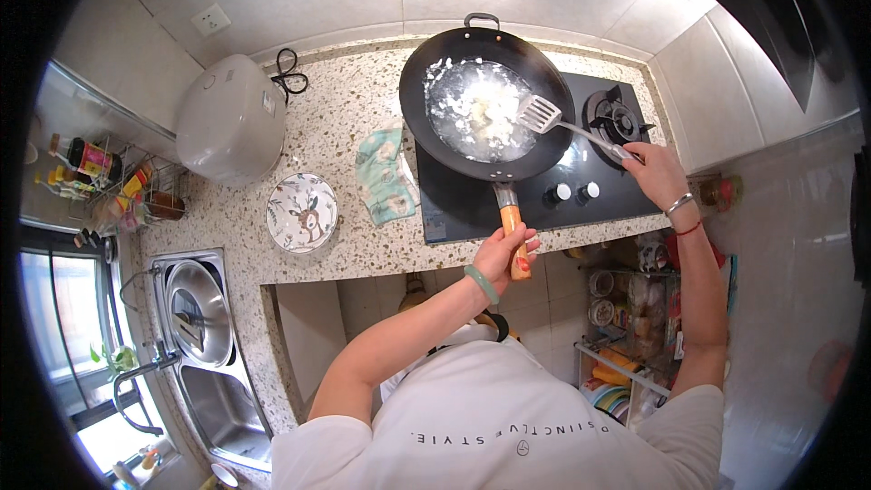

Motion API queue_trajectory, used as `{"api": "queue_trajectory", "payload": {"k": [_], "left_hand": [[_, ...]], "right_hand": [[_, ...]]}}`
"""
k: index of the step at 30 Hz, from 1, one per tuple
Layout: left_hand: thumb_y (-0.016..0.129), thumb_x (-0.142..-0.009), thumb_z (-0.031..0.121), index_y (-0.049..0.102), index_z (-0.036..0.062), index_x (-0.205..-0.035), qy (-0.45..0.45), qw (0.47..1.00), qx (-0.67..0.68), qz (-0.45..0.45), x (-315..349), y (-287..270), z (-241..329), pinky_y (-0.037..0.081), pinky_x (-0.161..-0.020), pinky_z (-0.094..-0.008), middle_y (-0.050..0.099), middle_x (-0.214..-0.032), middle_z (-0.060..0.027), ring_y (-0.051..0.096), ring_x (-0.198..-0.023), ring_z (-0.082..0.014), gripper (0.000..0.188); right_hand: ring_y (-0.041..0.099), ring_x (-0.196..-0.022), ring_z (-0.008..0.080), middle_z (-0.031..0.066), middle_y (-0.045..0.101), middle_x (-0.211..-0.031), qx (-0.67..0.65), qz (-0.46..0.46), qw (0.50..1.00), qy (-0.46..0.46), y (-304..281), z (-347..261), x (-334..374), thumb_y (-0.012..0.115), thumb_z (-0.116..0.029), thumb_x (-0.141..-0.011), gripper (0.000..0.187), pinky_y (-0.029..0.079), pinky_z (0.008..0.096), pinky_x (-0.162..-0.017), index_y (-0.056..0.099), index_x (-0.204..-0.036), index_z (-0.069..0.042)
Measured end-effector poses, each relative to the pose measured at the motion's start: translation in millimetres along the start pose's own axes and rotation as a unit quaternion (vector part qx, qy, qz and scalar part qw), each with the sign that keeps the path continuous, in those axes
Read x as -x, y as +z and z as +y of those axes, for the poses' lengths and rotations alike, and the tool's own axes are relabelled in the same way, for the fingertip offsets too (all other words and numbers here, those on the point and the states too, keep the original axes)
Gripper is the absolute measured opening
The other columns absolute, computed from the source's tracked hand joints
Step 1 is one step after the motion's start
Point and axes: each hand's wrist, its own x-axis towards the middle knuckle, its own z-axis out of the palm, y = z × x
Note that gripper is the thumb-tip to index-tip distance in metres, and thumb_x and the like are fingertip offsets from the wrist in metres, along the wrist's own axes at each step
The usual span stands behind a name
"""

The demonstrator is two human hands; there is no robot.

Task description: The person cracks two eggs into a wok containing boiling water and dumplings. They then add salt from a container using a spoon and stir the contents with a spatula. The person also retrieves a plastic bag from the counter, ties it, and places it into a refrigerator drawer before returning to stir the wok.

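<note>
My left hand (504,254) is closed around the orange wooden handle (511,217) of a large black wok (419,132). The wok sits on the left side of a black gas hob (461,213). Pale liquid with white bits (481,109) bubbles and steams inside it. In my right hand (655,172) is a slotted metal spatula (539,114), gripped by its handle. Its slotted head reaches over the wok's right inner side, by the liquid's edge. Whether it touches the wok wall, I cannot tell.
A second burner (620,115) and two knobs (573,192) lie right of the wok. Left of the hob are a green patterned cloth (386,177), a plate with a deer picture (302,212) and a grey appliance (230,121). A sink (222,410) holding a metal lid (196,310) is far left.
</note>
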Motion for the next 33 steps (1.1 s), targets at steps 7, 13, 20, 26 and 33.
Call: {"api": "queue_trajectory", "payload": {"k": [7, 13, 20, 26, 33], "left_hand": [[0.054, -0.092, 0.023, 0.042, 0.0039, -0.112, -0.001, 1.000, -0.001, 0.003, -0.4, -2.2, 0.3, 0.053, -0.076, -0.0310, 0.057, -0.106, -0.0065, 0.059, -0.091, -0.0159, 0.030], [0.054, -0.092, 0.023, 0.044, 0.0039, -0.112, -0.003, 1.000, -0.005, 0.002, -0.2, -1.4, 1.0, 0.052, -0.075, -0.0298, 0.057, -0.105, -0.0062, 0.058, -0.091, -0.0153, 0.030], [0.056, -0.091, 0.025, 0.046, 0.0037, -0.111, -0.005, 1.000, 0.001, -0.005, -0.2, -2.7, 0.5, 0.052, -0.074, -0.0279, 0.057, -0.102, -0.0058, 0.058, -0.092, -0.0150, 0.031], [0.056, -0.091, 0.025, 0.046, 0.0036, -0.110, -0.006, 1.000, 0.000, -0.003, 1.1, -1.5, 1.6, 0.052, -0.074, -0.0282, 0.057, -0.103, -0.0059, 0.058, -0.092, -0.0144, 0.030], [0.056, -0.091, 0.024, 0.046, 0.0035, -0.110, -0.009, 1.000, 0.003, -0.002, 1.3, -1.0, 2.0, 0.052, -0.074, -0.0283, 0.057, -0.102, -0.0059, 0.058, -0.090, -0.0142, 0.030]], "right_hand": [[0.063, -0.082, 0.0322, 0.0181, 0.065, -0.089, -0.058, -0.029, 0.998, 0.018, 4.1, -10.2, 1.6, 0.063, -0.022, -0.077, 0.030, 0.049, 0.0368, -0.072, 0.065, -0.101, -0.004], [0.063, -0.076, 0.0305, 0.0175, 0.065, -0.084, -0.108, -0.033, 0.994, -0.007, 20.8, -3.1, -4.5, 0.062, -0.023, -0.077, 0.031, 0.049, 0.0353, -0.068, 0.065, -0.099, -0.003], [0.061, -0.059, 0.0192, 0.0127, 0.063, -0.066, -0.169, -0.047, 0.984, -0.002, 34.8, -8.3, -13.0, 0.061, -0.021, -0.077, 0.029, 0.046, 0.0294, -0.057, 0.065, -0.098, -0.002], [0.060, -0.057, 0.0140, 0.0105, 0.063, -0.064, -0.209, -0.061, 0.976, -0.017, 35.7, -18.4, -14.6, 0.061, -0.017, -0.078, 0.026, 0.045, 0.0262, -0.054, 0.066, -0.097, 0.000], [0.062, -0.059, 0.0134, 0.0101, 0.064, -0.066, -0.226, -0.064, 0.972, -0.028, 47.4, -18.8, -21.6, 0.061, -0.016, -0.078, 0.027, 0.046, 0.0251, -0.056, 0.065, -0.099, 0.000]]}}
